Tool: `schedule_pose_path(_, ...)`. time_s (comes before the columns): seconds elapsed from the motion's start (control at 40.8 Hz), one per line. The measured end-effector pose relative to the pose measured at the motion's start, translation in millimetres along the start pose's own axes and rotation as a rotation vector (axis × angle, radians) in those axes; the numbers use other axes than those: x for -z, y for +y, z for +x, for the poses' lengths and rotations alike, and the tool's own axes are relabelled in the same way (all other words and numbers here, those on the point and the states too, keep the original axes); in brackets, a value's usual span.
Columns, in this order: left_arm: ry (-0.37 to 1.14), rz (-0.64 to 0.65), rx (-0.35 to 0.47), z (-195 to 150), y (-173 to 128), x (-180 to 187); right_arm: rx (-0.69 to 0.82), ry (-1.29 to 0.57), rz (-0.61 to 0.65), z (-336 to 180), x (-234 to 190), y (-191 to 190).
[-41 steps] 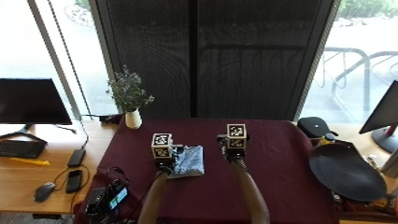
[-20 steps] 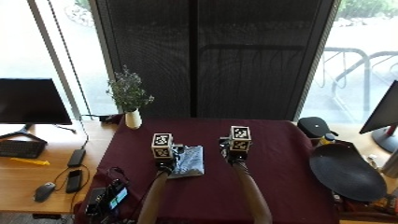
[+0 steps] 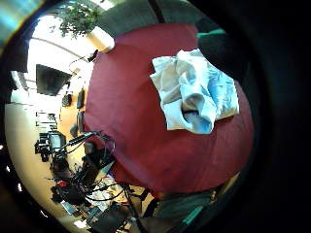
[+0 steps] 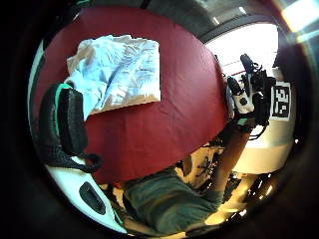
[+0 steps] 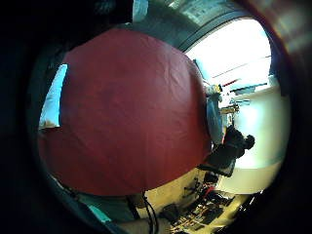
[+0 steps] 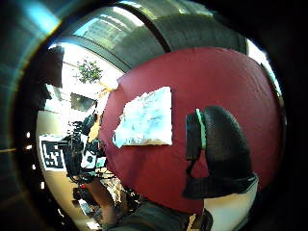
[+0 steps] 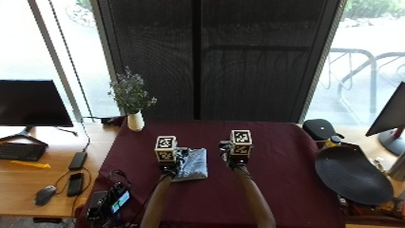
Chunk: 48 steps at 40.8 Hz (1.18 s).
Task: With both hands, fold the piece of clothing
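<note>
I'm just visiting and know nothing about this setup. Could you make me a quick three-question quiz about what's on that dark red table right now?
1. True or false: the folded light blue garment lies beside the left hand, not the right hand.
2. What stands at the far left corner of the table? A) a white vase with a plant B) a lamp C) a stack of books
3. Fill in: the right hand is over bare ____ cloth, apart from the garment.

Key: 1 true; 2 A, the vase; 3 red.
</note>
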State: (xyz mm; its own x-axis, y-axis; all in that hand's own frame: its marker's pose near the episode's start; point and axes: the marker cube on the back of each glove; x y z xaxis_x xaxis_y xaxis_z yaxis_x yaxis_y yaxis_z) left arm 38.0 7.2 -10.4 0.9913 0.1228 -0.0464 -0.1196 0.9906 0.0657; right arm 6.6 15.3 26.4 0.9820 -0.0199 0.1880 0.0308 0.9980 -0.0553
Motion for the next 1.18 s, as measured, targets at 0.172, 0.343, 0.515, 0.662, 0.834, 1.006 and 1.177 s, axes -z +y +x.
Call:
schedule_pose_path(0.172,0.003,-0.014,0.002,4,9,5,0.007,-0.018,0.008,-5,2,3)
schedule_pose_path(0.343,-0.015,-0.018,0.016,0,5,-3,0.008,-0.029,0.0,-8,-3,2)
schedule_pose_path(0.515,-0.008,-0.007,0.006,2,1,-8,0.011,-0.03,-0.003,-8,-8,3)
schedule_pose_path(0.662,-0.008,-0.014,-0.007,5,5,-6,0.006,-0.036,-0.011,-9,-8,6)
schedule_pose_path(0.834,0.004,-0.007,-0.001,9,7,-3,0.023,-0.05,-0.007,-15,3,12)
schedule_pose_path(1.006,-0.006,-0.006,0.002,9,6,-7,0.039,-0.058,0.023,-20,4,10)
schedule_pose_path(1.177,0.006,0.0,0.001,10,8,-6,0.035,-0.055,0.021,-21,-4,6)
